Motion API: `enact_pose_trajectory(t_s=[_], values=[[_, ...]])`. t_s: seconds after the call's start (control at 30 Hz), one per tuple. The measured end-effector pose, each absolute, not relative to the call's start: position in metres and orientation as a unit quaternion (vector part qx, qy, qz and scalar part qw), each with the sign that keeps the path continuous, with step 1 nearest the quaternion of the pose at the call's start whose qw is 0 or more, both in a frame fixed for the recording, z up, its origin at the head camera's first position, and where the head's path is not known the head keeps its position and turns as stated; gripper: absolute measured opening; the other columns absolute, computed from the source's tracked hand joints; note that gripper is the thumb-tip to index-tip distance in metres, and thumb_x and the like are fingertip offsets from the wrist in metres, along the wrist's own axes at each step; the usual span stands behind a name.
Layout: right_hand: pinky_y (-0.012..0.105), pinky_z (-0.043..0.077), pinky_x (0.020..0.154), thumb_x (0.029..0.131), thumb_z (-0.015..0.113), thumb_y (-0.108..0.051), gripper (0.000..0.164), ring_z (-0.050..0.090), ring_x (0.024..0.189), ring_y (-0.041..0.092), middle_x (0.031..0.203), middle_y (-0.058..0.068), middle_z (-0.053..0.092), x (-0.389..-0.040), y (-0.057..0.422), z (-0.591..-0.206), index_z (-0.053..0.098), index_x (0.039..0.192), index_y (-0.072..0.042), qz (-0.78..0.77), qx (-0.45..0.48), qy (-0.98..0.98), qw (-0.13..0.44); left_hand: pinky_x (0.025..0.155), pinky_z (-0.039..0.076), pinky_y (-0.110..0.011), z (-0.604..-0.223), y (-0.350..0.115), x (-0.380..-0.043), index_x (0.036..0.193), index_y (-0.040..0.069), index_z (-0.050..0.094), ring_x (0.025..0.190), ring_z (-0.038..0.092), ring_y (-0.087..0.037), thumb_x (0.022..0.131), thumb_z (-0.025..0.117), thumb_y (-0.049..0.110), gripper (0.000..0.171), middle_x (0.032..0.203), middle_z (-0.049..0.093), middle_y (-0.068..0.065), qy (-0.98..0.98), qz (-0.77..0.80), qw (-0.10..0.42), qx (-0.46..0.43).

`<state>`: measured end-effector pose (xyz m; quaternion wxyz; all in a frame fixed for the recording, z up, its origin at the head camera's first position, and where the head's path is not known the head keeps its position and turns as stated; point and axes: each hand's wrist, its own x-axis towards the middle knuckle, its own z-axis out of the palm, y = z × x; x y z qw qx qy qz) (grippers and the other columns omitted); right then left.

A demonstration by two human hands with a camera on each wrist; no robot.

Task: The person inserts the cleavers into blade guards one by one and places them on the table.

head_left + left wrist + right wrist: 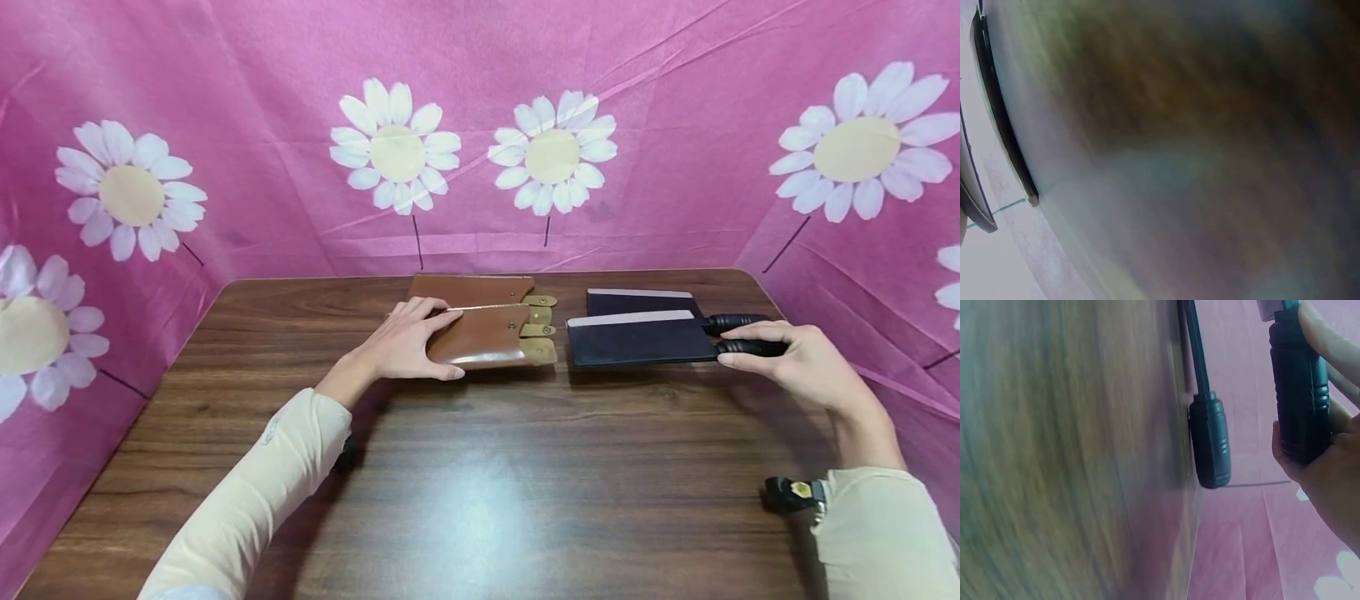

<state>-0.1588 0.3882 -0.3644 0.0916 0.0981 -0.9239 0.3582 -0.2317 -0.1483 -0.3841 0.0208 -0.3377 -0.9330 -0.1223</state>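
My left hand (411,337) spans the near brown leather sheath (483,335), fingers over its far edge and thumb along its near edge. Tan snap straps stick out from its right end. Behind it, partly covered, lies a second brown sheath (468,287). On the right, my right hand (810,358) grips a black-bladed cleaver (641,340) by its black ridged handle (1300,394), blade pointing left. Another cleaver (637,302) lies just behind, its handle (1210,444) beside the held one in the right wrist view. Most of the left wrist view is blurred.
Everything is on a dark wood-grain table (480,483), with sheaths and cleavers near its far edge. A pink cloth (480,50) with white daisies hangs behind and at both sides.
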Motion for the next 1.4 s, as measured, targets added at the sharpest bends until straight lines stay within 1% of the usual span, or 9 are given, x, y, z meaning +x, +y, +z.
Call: enact_pose_trajectory(t_s=[0.27, 0.47, 0.6, 0.87, 0.9, 0.97, 1.13, 1.2, 1.4], values=[[0.007, 0.035, 0.082, 0.079, 0.089, -0.013, 0.031, 0.055, 0.100, -0.008, 0.101, -0.022, 0.069, -0.155, 0.372, -0.364, 0.079, 0.108, -0.007, 0.371, 0.116, -0.915, 0.111, 0.101, 0.035, -0.047, -0.382, -0.148, -0.229, 0.153, 0.016, 0.049, 0.131, 0.040, -0.025, 0.072, 0.069, 0.077, 0.103, 0.145, 0.046, -0.006, -0.928, -0.134, 0.028, -0.346], [0.007, 0.036, 0.084, 0.077, 0.089, -0.006, 0.034, 0.056, 0.101, -0.006, 0.102, -0.020, 0.069, -0.156, 0.363, -0.365, 0.078, 0.109, -0.006, 0.383, 0.123, -0.907, 0.127, 0.101, 0.033, -0.046, -0.379, -0.148, -0.228, 0.153, 0.015, 0.049, 0.131, 0.039, -0.025, 0.072, 0.069, 0.076, 0.103, 0.145, 0.046, -0.006, -0.924, -0.139, 0.038, -0.355], [0.007, 0.035, 0.083, 0.076, 0.089, -0.006, 0.033, 0.055, 0.100, -0.005, 0.101, -0.018, 0.070, -0.157, 0.356, -0.363, 0.079, 0.107, -0.008, 0.371, 0.132, -0.910, 0.133, 0.102, 0.033, -0.047, -0.378, -0.147, -0.227, 0.153, 0.015, 0.048, 0.131, 0.039, -0.025, 0.072, 0.069, 0.077, 0.103, 0.145, 0.046, -0.006, -0.921, -0.141, 0.044, -0.361], [0.010, 0.037, 0.080, 0.077, 0.089, -0.010, 0.030, 0.056, 0.094, -0.002, 0.099, -0.017, 0.070, -0.160, 0.344, -0.361, 0.080, 0.106, -0.008, 0.367, 0.135, -0.911, 0.132, 0.101, 0.034, -0.047, -0.379, -0.145, -0.227, 0.152, 0.015, 0.049, 0.130, 0.039, -0.025, 0.072, 0.069, 0.077, 0.104, 0.144, 0.047, -0.006, -0.916, -0.138, 0.059, -0.372], [0.010, 0.037, 0.080, 0.077, 0.089, -0.010, 0.030, 0.056, 0.094, -0.002, 0.099, -0.016, 0.070, -0.161, 0.343, -0.361, 0.080, 0.106, -0.008, 0.365, 0.134, -0.912, 0.132, 0.101, 0.034, -0.047, -0.379, -0.145, -0.227, 0.152, 0.015, 0.049, 0.131, 0.039, -0.025, 0.072, 0.069, 0.076, 0.103, 0.144, 0.047, -0.006, -0.915, -0.138, 0.059, -0.374], [0.010, 0.037, 0.080, 0.077, 0.089, -0.010, 0.030, 0.055, 0.094, -0.001, 0.099, -0.010, 0.072, -0.162, 0.340, -0.361, 0.080, 0.106, -0.008, 0.367, 0.133, -0.911, 0.132, 0.102, 0.034, -0.047, -0.379, -0.145, -0.227, 0.152, 0.014, 0.049, 0.131, 0.039, -0.025, 0.072, 0.068, 0.077, 0.103, 0.144, 0.047, -0.006, -0.915, -0.136, 0.060, -0.376], [0.012, 0.034, 0.083, 0.079, 0.088, -0.013, 0.031, 0.051, 0.099, 0.000, 0.105, 0.011, 0.073, -0.167, 0.331, -0.359, 0.079, 0.109, -0.008, 0.363, 0.139, -0.912, 0.130, 0.102, 0.032, -0.046, -0.377, -0.147, -0.227, 0.152, 0.014, 0.050, 0.131, 0.039, -0.025, 0.072, 0.069, 0.076, 0.103, 0.144, 0.047, -0.006, -0.915, -0.137, 0.064, -0.375], [0.012, 0.033, 0.083, 0.079, 0.088, -0.013, 0.031, 0.050, 0.100, 0.000, 0.107, 0.014, 0.072, -0.168, 0.329, -0.359, 0.079, 0.108, -0.008, 0.357, 0.138, -0.915, 0.131, 0.102, 0.033, -0.046, -0.376, -0.148, -0.227, 0.152, 0.014, 0.049, 0.131, 0.039, -0.025, 0.073, 0.069, 0.075, 0.102, 0.144, 0.047, -0.006, -0.915, -0.137, 0.065, -0.374], [0.014, 0.033, 0.083, 0.079, 0.089, -0.014, 0.031, 0.049, 0.099, 0.000, 0.108, 0.014, 0.072, -0.166, 0.324, -0.362, 0.079, 0.108, -0.008, 0.343, 0.135, -0.919, 0.142, 0.101, 0.034, -0.047, -0.379, -0.148, -0.227, 0.152, 0.014, 0.049, 0.131, 0.040, -0.026, 0.072, 0.069, 0.076, 0.103, 0.143, 0.048, -0.006, -0.912, -0.138, 0.070, -0.379]])
